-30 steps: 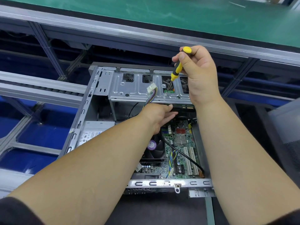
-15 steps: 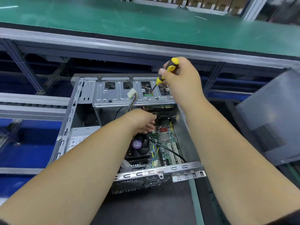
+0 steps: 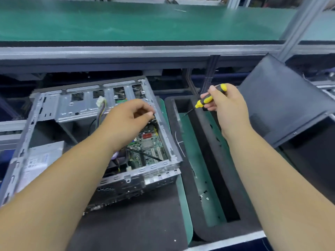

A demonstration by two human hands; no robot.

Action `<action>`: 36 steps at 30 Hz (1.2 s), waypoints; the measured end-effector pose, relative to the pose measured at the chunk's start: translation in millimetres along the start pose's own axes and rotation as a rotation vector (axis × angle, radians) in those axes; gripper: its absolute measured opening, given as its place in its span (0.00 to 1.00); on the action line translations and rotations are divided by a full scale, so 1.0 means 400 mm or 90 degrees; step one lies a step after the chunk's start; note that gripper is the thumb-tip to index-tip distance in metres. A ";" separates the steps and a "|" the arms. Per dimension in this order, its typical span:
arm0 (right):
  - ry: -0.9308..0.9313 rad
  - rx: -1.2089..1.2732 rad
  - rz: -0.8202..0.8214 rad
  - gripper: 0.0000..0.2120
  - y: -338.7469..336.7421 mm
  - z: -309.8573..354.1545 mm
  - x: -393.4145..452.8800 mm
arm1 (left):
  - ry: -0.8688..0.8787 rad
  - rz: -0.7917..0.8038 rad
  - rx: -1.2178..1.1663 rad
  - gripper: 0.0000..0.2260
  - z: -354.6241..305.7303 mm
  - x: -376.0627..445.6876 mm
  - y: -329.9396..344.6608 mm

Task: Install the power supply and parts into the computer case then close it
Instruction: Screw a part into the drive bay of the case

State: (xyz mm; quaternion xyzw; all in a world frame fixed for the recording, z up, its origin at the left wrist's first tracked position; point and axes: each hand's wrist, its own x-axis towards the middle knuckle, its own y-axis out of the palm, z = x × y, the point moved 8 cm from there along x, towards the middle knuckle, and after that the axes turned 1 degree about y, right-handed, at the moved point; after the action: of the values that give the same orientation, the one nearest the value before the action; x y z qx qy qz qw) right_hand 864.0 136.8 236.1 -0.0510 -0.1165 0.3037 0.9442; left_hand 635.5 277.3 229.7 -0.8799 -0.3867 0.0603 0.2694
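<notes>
Computer case [image 3: 87, 134] lies open-side up on the dark mat, side panel off; it's the landmark here. Its right wall edge [image 3: 163, 127] runs from the drive cage [image 3: 87, 107] at the far end down to the near corner, w/ a narrow green strip just beside it. Right of the case sits a black foam tray [image 3: 183, 178], its long trough open and mostly bare, a few small screws [image 3: 204, 193] near the trough's closer end. Further right of the case, well apart, a dark side panel [image 3: 282, 105] leans tilted. Beyond the case, a metal rail and the green bench top [image 3: 126, 20]. Inside the case: motherboard [image 3: 148, 144] against the right wall, power supply [image 3: 41, 158] at the left side, partly hidden by the left forearm.

Left hand [image 3: 126, 120] hovers over the case interior near the right wall, fingers curled, thumb and forefinger tips close together; can't tell if they pinch anything. Right hand [image 3: 226, 105] is right of the case, above the tray's far end, fingers wrapped round the yellow-black screwdriver [image 3: 208, 98], tip angled down-left toward the trough, not touching the case.
</notes>
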 end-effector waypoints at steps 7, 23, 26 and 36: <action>0.027 -0.018 0.016 0.13 -0.144 -0.099 -0.012 | 0.067 0.050 -0.031 0.07 -0.155 -0.039 0.197; 0.143 -0.021 0.171 0.12 -0.233 -0.395 -0.110 | 0.025 0.101 0.187 0.26 0.121 -0.134 0.586; 0.162 -0.040 0.215 0.10 -0.208 -0.439 -0.146 | 0.049 0.112 0.262 0.31 0.162 -0.147 0.630; 0.037 -0.207 0.373 0.03 -0.088 -0.483 -0.213 | 0.002 0.041 0.302 0.21 0.194 -0.141 0.640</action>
State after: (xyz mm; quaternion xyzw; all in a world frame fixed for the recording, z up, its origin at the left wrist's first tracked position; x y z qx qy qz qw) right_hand 865.0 53.4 38.8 -0.2407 -0.1168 0.5379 0.7994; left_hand 737.7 127.9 24.9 -0.8039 -0.3333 0.1563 0.4671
